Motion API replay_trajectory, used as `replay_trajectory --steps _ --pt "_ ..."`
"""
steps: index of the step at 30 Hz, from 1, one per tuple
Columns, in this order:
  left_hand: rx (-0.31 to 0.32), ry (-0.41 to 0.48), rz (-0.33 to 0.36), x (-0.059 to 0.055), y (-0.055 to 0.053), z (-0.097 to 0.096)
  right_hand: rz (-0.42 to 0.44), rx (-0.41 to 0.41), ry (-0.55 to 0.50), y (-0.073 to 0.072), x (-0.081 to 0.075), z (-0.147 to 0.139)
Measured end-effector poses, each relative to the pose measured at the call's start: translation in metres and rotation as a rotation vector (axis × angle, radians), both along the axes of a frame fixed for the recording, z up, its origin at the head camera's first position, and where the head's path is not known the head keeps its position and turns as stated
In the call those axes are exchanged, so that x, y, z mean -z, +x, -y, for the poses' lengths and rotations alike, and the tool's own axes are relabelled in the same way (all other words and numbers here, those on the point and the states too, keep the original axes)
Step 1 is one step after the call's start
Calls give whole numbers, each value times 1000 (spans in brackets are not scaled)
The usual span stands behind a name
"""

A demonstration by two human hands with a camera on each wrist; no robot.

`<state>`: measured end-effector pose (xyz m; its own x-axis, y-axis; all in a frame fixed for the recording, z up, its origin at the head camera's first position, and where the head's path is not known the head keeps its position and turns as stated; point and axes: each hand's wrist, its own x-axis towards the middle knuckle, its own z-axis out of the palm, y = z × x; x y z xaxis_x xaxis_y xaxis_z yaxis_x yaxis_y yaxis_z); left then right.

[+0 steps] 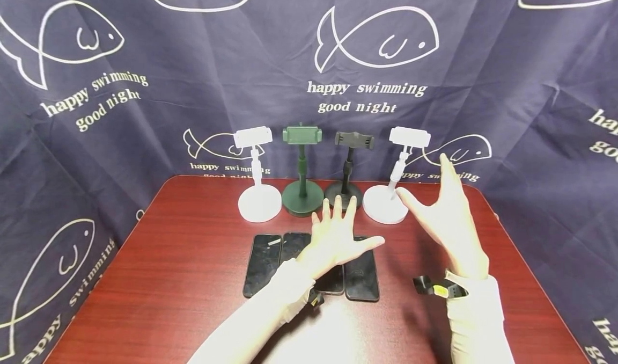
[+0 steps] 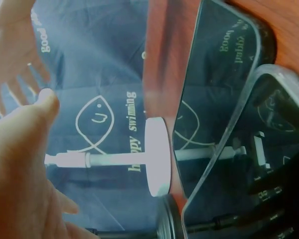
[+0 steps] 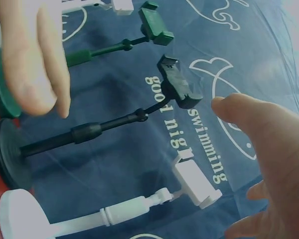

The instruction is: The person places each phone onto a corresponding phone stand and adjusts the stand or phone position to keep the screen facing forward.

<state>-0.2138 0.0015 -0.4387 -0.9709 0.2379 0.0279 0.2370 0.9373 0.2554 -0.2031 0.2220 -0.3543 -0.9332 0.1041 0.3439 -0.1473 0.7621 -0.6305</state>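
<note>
Several dark phones lie side by side on the red table, among them the leftmost phone point(image 1: 262, 267) and the rightmost phone point(image 1: 362, 275). My left hand point(image 1: 333, 240) is spread over the middle phones, fingers straight and thumb out to the right; whether it touches them I cannot tell. Raised right of the right-hand white phone stand point(image 1: 386, 204), my right hand point(image 1: 449, 213) has thumb and fingers apart and holds nothing. Left of that stand are a black phone stand point(image 1: 346, 181), a green phone stand point(image 1: 302, 189) and another white phone stand point(image 1: 259, 203).
Behind the table point(image 1: 159, 278) hangs a dark blue curtain point(image 1: 280, 58) printed with white fish and lettering. The stands form a row along the table's back edge, their bases close together. Small dark camera mounts, such as the right one point(image 1: 439, 289), are on both wrists.
</note>
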Motion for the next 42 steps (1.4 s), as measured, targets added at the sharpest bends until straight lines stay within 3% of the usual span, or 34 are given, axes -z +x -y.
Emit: replay_trajectory --steps 8,13,19,33,42 --pt "25 -15 -32 0 -5 -11 -65 -26 -48 -12 -15 11" --pt "38 -25 -67 -8 -13 -17 -118 -51 -92 -23 -28 18" --pt "51 -53 -71 -14 -16 -24 -133 -5 -110 -33 -39 18" --pt "56 -28 -28 -18 -20 -37 -121 42 -94 -35 -49 7" --pt "48 -18 8 -19 -23 -41 -144 31 -81 -39 -51 3"
